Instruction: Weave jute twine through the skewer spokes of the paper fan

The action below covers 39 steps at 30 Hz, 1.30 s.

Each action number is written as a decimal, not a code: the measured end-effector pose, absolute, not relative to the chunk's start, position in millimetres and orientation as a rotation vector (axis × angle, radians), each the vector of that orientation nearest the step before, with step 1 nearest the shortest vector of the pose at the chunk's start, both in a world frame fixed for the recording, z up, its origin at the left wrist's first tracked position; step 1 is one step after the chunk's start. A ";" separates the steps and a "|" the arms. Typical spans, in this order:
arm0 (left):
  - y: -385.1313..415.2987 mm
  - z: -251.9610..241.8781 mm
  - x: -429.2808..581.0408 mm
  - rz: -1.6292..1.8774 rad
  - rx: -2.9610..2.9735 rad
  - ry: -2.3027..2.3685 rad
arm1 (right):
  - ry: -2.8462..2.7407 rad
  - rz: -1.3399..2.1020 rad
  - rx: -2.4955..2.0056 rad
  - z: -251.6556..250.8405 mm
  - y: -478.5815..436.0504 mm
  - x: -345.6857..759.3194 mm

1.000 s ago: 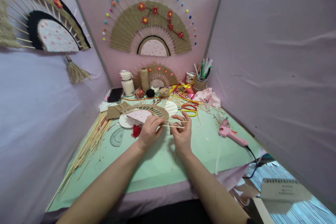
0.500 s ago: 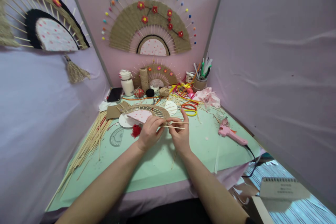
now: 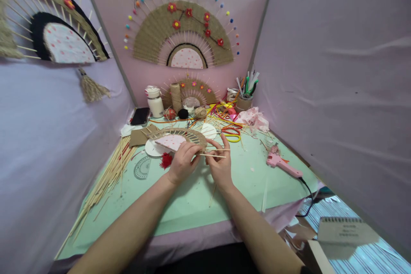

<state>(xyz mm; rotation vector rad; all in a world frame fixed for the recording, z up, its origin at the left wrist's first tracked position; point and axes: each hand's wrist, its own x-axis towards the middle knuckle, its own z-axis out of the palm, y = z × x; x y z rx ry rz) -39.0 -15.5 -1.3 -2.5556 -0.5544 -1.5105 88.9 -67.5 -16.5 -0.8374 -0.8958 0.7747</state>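
Pale green covers the surface [image 3: 247,190] between the booth's walls [image 3: 321,60]. Our woven fan [image 3: 199,138] tilts just beyond our grips, its right end reaching them; whether its far side touches the surface we cannot tell. Our left grip [image 3: 183,160] pinches the near edge by that end, thumb against fingers. Two thin sticks [image 3: 216,156] jut from there toward our right grip [image 3: 221,169], whose thumb and forefinger stand close together while other fingers spread; what sits between those tips is too small to tell.

We judge this to be fine work at the fan's end. It seems best to let the left grip steady it while the right makes the small moves, pressing along the sticks rather than across, since they could snap.

Left of our left grip, a red tuft [image 3: 166,160] sits near, then a protractor [image 3: 141,168] and a stick bundle [image 3: 105,184]. Well right of our right grip lies a glue gun [image 3: 283,165]; we should not snag its cord [image 3: 311,197].
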 end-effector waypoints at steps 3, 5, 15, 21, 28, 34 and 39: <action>-15.5 -0.2 -40.3 -1.520 -2.557 -0.577 | -0.939 0.756 -0.847 -16.2 -69.4 86.7; -15.5 0.6 -41.0 -1.527 -2.562 -0.573 | -0.934 0.676 -0.868 -16.4 -71.7 85.8; -16.3 4.8 -42.2 -1.524 -2.558 -0.581 | -0.686 1.078 -0.905 -23.2 -67.4 91.4; -16.3 -0.5 -40.1 -1.518 -2.598 -0.574 | -0.265 1.784 -0.463 -6.6 -51.4 103.7; -19.6 -1.3 -35.9 -1.477 -2.648 -0.517 | -0.236 2.036 -0.404 -0.4 -24.1 103.5; -30.3 9.6 -39.0 -1.410 -2.724 -0.454 | -0.322 1.870 -0.390 -7.3 -26.9 107.5; -22.4 9.6 -46.6 -1.743 -2.327 -0.888 | -0.397 1.662 -0.346 -0.7 -34.0 111.8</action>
